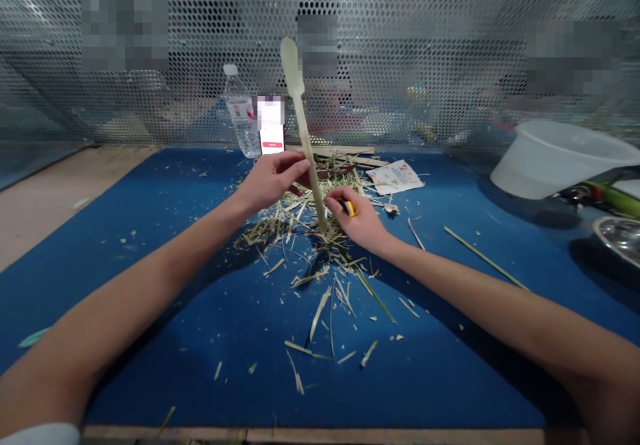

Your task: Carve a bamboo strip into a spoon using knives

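The fingers (pixel 295 160) of the left hand (pixel 270 179) stretch out nearly flat, their tips meeting the side of a pale green carved stick (pixel 306 158) near its middle. Whether the thumb closes round from behind cannot be told, so this may be a pinch or only a steadying touch. The fingers (pixel 336 199) of the right hand (pixel 361 226) curl tightly round a small yellow object (pixel 349 209), mostly buried in the grip with its kind hidden, and they sit just beside the stick's lower part. The stick stands almost upright, with a broad rounded top and its narrow foot down in a heap of dry shavings (pixel 295 221) on the blue worktop (pixel 425 378), apparently propped that way so the 2 hands can keep it steady where both reach it. Longer flat strips (pixel 330 150) lie behind the heap, with a printed paper packet (pixel 395 177) to its right. Farther out stand a plastic water bottle (pixel 239 111) and a phone (pixel 271 139), probably kept back from the litter, with a white plastic tub (pixel 560 158) and a metal bowl (pixel 620 238) at the right.
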### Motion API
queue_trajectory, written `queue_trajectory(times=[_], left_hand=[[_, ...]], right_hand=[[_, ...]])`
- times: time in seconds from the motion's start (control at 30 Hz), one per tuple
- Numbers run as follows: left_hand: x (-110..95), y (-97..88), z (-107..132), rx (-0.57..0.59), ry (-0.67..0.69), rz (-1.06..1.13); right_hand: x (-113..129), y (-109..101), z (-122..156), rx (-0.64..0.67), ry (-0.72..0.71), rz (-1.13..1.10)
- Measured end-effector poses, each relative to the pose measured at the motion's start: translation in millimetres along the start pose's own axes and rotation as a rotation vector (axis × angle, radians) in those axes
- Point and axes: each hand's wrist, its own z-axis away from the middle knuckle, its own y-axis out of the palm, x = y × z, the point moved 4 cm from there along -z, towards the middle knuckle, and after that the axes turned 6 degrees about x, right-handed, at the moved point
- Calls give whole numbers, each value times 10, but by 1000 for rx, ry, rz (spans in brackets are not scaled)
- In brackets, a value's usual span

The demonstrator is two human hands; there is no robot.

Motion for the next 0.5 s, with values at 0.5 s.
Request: queue_trajectory(times=[0.5], left_hand=[[142, 0, -39, 37, -25, 32]], right_hand=[[51, 44, 15, 114, -7, 108]])
